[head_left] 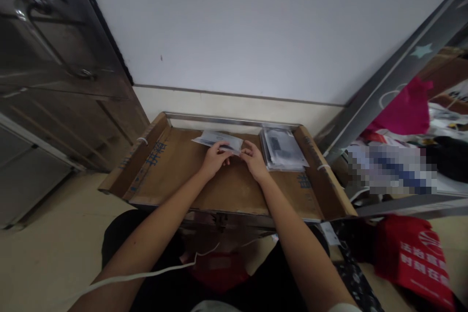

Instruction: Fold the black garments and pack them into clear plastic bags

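Both my hands reach forward over a cardboard-lined work surface [175, 175]. My left hand [214, 158] and my right hand [254, 161] meet at a small flat clear packet [219, 139] with a pale insert, lying near the far edge. The fingers of each hand are curled and pinch the packet's near edge. A stack of similar clear packets [283, 148] lies just to the right of my right hand.
Cardboard flaps [137, 156] rise at both sides of the surface, tied on with white cable ties. A white wall stands behind. A dark metal cabinet [54, 68] is at left. Red bags [413, 253] and clutter lie at right. A white cable [146, 275] crosses my lap.
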Demonstrator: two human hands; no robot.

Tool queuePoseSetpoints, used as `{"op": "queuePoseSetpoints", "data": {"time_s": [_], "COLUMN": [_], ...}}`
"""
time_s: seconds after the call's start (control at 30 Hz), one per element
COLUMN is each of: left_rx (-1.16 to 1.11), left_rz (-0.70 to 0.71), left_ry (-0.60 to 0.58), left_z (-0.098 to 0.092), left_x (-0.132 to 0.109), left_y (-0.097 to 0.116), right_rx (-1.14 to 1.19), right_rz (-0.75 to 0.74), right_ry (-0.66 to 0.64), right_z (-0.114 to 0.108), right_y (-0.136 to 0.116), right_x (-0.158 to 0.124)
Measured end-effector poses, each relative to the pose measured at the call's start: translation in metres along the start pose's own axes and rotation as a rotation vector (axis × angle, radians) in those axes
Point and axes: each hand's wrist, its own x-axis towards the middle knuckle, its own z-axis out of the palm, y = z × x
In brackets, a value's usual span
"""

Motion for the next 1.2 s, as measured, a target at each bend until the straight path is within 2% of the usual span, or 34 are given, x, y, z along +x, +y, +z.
{"op": "queuePoseSetpoints", "data": {"time_s": [0.13, 0.3, 0.5, 0.57, 0.63, 0.8, 0.87, 0.97, 1.07, 1.13, 1.2], "left_rx": [-0.046, -0.049, 0.018, 0.057, 0.163, 0.679, 0.877, 1.035, 1.124, 1.175, 1.214], "left_rz": [-0.007, 0.086, 0.130, 0.147, 0.220, 0.506, 0.597, 0.713, 0.756, 0.740, 0.693], "left_ry": [0.163, 0.378, 0.545, 0.605, 0.621, 0.489, 0.368, 0.132, -0.036, -0.058, -0.024], "left_z": [-0.009, -0.037, -0.069, -0.073, -0.073, -0.057, -0.049, -0.037, -0.031, -0.029, -0.029], "left_x": [0.004, 0.013, 0.022, 0.022, 0.020, 0.001, -0.008, -0.018, -0.021, -0.019, -0.016], "left_y": [0.001, 0.004, 0.008, 0.008, 0.007, 0.006, 0.008, 0.011, 0.012, 0.010, 0.005], "right_rx": [0.052, 0.114, 0.079, 0.072, 0.074, 0.153, 0.167, 0.156, 0.144, 0.135, 0.114], "right_rz": [0.023, 0.041, 0.069, 0.080, 0.085, 0.143, 0.154, 0.153, 0.149, 0.150, 0.154], "right_ry": [0.095, 0.163, 0.178, 0.173, 0.175, 0.232, 0.236, 0.230, 0.228, 0.223, 0.216], "right_z": [-0.005, -0.005, -0.003, -0.003, -0.003, -0.007, -0.008, -0.009, -0.008, -0.007, -0.007], "right_y": [0.001, 0.001, -0.002, -0.003, -0.004, -0.007, -0.008, -0.010, -0.010, -0.010, -0.010], "right_x": [-0.001, -0.002, -0.004, -0.005, -0.005, -0.006, -0.007, -0.008, -0.009, -0.010, -0.010]}}
